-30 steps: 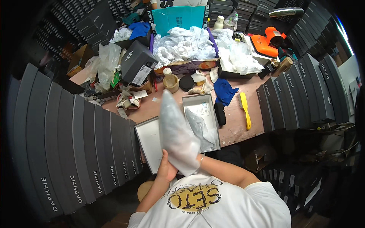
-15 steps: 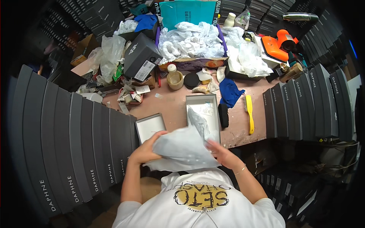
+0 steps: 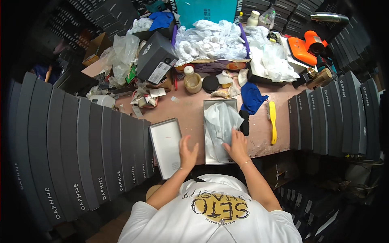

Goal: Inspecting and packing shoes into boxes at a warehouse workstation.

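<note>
A grey-edged shoe box [image 3: 220, 162] lies uncovered in front of me with a translucent whitish plastic bag [image 3: 219, 121] inside, its top bulging loosely. What the bag holds is hidden. My right hand [image 3: 238, 148] rests at the bag's right side, thumb and fingers apart, touching it. Just left of the box my left hand [image 3: 188, 153] is open and holds nothing, beside the right edge of the shoe box lid [image 3: 166, 141]. The lid lies tilted with its white inside facing up.
Dark shoe boxes stand in rows at left [image 3: 83, 154] and right [image 3: 320, 121]. Right of the open box lie a black roll-shaped item [image 3: 244, 123], a blue cloth [image 3: 253, 98] and a yellow-handled brush [image 3: 272, 123]. Farther back are a jar [image 3: 192, 83] and a carton of crumpled paper [image 3: 210, 40].
The plastic bag has gone from between my hands into the open box. My left hand has let go of it and opened. The lid shows more fully now.
</note>
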Tool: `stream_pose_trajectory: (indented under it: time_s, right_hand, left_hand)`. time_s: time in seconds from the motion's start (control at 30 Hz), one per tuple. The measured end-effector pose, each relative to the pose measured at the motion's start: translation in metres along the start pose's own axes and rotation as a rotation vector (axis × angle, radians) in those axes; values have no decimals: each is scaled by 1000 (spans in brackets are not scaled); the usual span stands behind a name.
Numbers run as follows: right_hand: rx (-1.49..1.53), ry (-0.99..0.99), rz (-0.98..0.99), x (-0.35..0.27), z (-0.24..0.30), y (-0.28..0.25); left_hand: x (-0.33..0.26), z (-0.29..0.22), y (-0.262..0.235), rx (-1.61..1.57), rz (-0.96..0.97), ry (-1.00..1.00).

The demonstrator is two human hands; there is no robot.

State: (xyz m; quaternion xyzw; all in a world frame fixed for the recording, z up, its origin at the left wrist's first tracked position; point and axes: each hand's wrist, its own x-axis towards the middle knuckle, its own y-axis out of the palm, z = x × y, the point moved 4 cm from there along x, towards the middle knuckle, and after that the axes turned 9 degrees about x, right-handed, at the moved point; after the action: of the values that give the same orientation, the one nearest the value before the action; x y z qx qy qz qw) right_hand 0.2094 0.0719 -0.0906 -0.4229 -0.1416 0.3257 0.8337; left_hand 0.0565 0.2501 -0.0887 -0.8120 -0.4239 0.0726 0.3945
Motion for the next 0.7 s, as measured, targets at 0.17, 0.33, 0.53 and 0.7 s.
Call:
stream_pose_trajectory:
  time_s: [0.17,0.33,0.53,0.7]
  right_hand:
    - [314,2,-166,-23,-6,2]
    - [479,114,124,-39,-20,14]
    - [959,195,254,-53,9,-18]
    - [1424,496,252,-34,36,-32]
  left_hand:
    - [-51,105,4,142,457,-394]
    - [-34,70,-59,-267,510,-389]
    - [6,-15,-126,-1457,560,-571]
    - [-6,-5,-28,-1501,721,-616]
